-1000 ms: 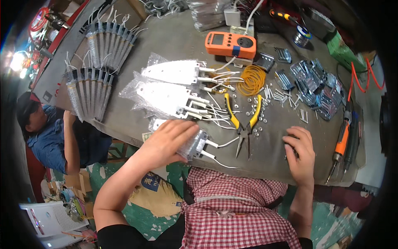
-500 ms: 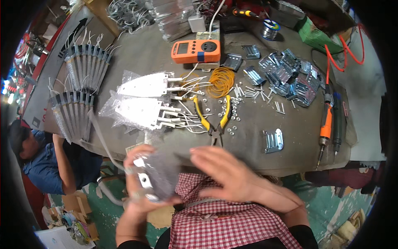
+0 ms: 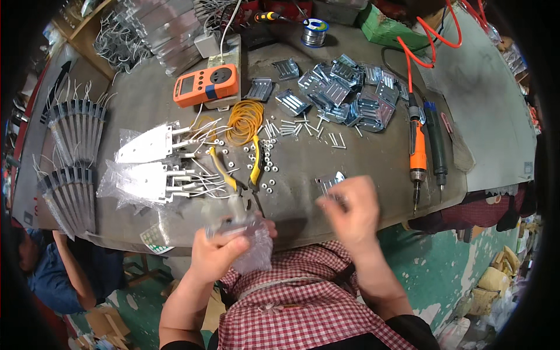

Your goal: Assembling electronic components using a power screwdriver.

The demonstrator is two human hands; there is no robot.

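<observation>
At the far left of the table I have two fans of wrapped strips [image 3: 69, 195], their pale wires upward, with a co-worker's sleeve [image 3: 52, 283] below the table edge. Next come the white plates [image 3: 143, 184] in bubble wrap, leads toward my right, and beyond them the orange meter [image 3: 219, 87].

My left hand [image 3: 217, 254] is closed around a bubble-wrapped piece [image 3: 255, 248], thumb across the top, fingertips showing at its right edge. I hold it over the near table edge, in front of my apron; blur hides its exact tilt, though its longer side seems to run away from me. Just beyond it lie the yellow-handled pliers [image 3: 255, 166], handles pointing away, with yellow rubber bands [image 3: 245, 123] past them.

Farther right is the relation that matters: a single slotted metal plate [image 3: 330, 181] lies on the table right at the fingers of my right hand [image 3: 354, 213], on their far left side, well apart from the wrapped piece. My right hand is much the nearer. Those fingers are bent and blurred; I cannot tell whether they grip the plate, nor read its long axis.

Beyond lies the heap of metal plates [image 3: 373, 111]; rightmost, the orange screwdriver [image 3: 417, 149].
</observation>
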